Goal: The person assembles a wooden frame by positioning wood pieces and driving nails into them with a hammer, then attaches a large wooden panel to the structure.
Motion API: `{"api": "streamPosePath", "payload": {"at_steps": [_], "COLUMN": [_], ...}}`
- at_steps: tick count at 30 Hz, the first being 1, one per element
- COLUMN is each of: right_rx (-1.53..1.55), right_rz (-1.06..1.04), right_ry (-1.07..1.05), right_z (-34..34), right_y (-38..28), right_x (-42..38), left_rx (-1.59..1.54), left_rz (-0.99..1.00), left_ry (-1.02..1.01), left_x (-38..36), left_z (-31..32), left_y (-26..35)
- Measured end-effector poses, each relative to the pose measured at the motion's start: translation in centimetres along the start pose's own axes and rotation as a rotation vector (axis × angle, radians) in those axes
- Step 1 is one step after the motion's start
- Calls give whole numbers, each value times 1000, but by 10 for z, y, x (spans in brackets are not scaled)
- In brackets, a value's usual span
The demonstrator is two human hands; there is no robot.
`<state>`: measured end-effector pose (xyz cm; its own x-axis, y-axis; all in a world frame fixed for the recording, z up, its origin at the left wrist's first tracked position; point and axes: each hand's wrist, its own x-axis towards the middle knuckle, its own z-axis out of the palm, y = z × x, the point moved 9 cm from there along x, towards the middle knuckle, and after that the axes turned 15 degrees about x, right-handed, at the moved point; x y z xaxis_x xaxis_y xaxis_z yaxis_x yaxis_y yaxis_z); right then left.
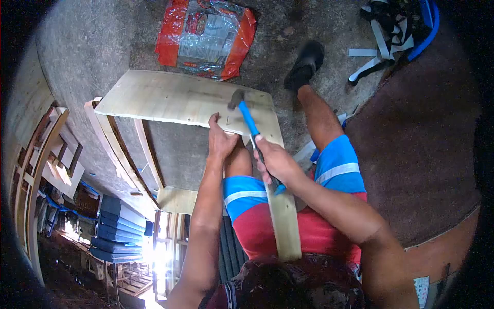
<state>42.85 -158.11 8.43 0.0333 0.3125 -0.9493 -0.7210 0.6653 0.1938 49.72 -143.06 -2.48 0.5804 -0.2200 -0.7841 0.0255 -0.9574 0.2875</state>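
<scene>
- Blue-handled hammer [248, 117]: you have 1, its blurred head over the wide board [159, 95]; whether it touches the wood you cannot tell.
- Wooden frame [150, 154]: 1 in front of you, with 1 wide board along its far side and 1 narrow board [285, 221] running back over your lap.
- Floor items: 1 orange-and-clear plastic bag [206, 38], 1 dark shoe [310, 56] on your foot, and 1 tangle of straps [381, 41].
- Your right hand [278, 162] is closed around the hammer's handle, above the narrow board.
- Your left hand [221, 144] is partly open at the wide board's near edge, 1 digit laid up on its face; how firmly it grips you cannot tell.
- Your 2 hands are apart, the left just beside the hammer's path.
- Edges: the wide board's far edge lies near the bag, and its right end stops short of your shoe.
- Open room: bare floor [98, 51] spreads left of the bag, and a brown mat [422, 139] lies to your right.
</scene>
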Motion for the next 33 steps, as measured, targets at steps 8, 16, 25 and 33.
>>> {"api": "streamPosePath", "payload": {"at_steps": [8,16,25,33], "right_rx": [-21,17,56,48], "right_rz": [-38,-120,-75,-39], "right_ry": [49,39,54,51], "right_z": [0,5,-13,-12], "right_y": [-2,-35,-19,-8], "right_x": [5,-2,-1,2], "left_rx": [68,43,-54,-35], "left_rz": [-29,-29,-108,-8], "left_ry": [40,88,353,231], "left_x": [5,-1,-20,-17], "left_z": [-6,-7,6,-1], "left_y": [6,0,-45,-34]}}
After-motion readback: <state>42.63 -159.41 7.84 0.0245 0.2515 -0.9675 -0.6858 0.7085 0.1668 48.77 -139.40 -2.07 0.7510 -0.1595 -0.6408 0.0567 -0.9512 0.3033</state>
